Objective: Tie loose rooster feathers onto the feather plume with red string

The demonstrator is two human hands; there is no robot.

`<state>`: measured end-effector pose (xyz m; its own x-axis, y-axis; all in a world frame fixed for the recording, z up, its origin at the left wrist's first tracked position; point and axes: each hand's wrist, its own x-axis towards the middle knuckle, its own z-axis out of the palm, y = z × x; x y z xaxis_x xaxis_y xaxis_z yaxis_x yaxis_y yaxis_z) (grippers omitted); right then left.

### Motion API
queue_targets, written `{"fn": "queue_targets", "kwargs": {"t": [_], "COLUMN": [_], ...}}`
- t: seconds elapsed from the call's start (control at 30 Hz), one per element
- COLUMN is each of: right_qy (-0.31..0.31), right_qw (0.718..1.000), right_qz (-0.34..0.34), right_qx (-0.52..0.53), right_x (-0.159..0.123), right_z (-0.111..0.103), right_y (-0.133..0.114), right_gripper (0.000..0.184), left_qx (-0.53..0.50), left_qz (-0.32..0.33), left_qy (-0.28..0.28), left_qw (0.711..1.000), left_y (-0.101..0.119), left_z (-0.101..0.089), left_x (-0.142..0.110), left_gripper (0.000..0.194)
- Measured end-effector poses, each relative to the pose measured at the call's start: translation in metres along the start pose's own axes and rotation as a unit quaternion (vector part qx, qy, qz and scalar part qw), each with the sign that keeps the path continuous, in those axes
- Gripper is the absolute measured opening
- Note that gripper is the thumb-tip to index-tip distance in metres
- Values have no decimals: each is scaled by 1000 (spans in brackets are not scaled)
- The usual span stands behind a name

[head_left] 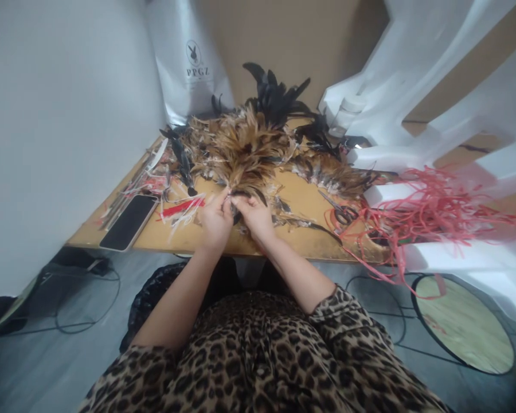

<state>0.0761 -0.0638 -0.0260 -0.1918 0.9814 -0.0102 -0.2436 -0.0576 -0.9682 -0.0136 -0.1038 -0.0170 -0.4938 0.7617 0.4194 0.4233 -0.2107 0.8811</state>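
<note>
Head view: both hands' fingers (223,202) pinch the feather bundle (241,155) near the table edge (189,246).

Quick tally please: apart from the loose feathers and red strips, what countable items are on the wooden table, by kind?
Black flat smartphone: 1
Metal scissors with dark handles: 1
Silver plastic bag with a rabbit logo: 1
Brown feather bundle pinched by both hands, left hand and right hand: 1
Total: 4
The thin metal tools at the table's left edge are too blurred to count.
</note>
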Motion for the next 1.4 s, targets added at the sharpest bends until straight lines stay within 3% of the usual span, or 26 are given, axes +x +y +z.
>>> {"fn": "queue_targets", "kwargs": {"t": [0.23, 0.33, 0.43, 0.53, 0.63, 0.73, 0.83, 1.03, 1.23, 1.33, 1.4], "right_qy": [-6, -1, -24, -53, -94, -134, -147, -86, -46, -44, 4], "right_qw": [999, 999, 999, 998, 995, 990, 989, 995, 979, 959, 934], "right_qz": [-25, -36, -38, -30, -11, 12, 13, -39, -31, -43, -65], "right_qx": [19, 9, 13, 25, 36, 32, 25, -15, -198, -276, -352], "right_x": [14, 22, 32, 44, 54, 62, 68, 81, 91, 99, 104], "right_z": [3, -1, -8, -17, -26, -33, -35, -42, -71, -89, -104], "right_y": [-24, -34, -42, -47, -51, -50, -42, -22, -38, -46, -52], "right_gripper": [30, 30, 32, 32, 34, 35, 37, 36, 38, 35, 30], "left_qx": [27, -10, -132, -281, -358, -379, -382, -375, -385, -398, -405], "left_qz": [80, 81, -6, -131, -198, -204, -210, -270, -316, -325, -330], "left_qy": [-13, -23, -47, -77, -113, -136, -124, -110, -141, -163, -172], "left_qw": [996, 996, 990, 948, 906, 892, 892, 880, 855, 842, 835], "left_y": [17, 21, 24, 29, 36, 38, 32, 12, 0, -4, -7], "left_z": [9, 13, 19, 26, 32, 37, 43, 53, 58, 60, 60], "left_x": [-1, 2, 14, 29, 41, 46, 48, 55, 80, 92, 98], "left_gripper": [37, 36, 34, 35, 33, 28, 28, 26, 18, 17, 16]}}
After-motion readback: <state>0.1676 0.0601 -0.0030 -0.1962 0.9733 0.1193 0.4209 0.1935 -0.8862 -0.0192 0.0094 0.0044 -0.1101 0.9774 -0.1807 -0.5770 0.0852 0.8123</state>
